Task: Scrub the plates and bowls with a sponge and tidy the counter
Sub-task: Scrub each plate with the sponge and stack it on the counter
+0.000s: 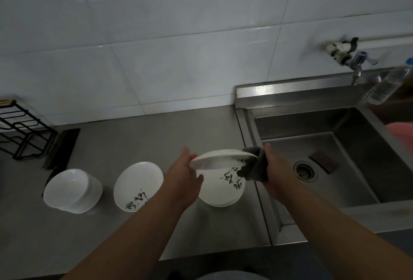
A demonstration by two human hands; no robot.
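While left hand (185, 174) pinches the white plate (220, 158) and right hand (276, 168) squeezes the sponge (253, 165) on its edge, hard scrubbing could drop it onto stacked plates (220, 197).

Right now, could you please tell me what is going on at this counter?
A person is scrubbing dishes. The left hand holds a white plate above the counter, and the right hand grips a grey sponge against its rim. Under it sits a marked plate; a third plate and a bowl stack stand further left. A dark pad lies in the sink by the drain.
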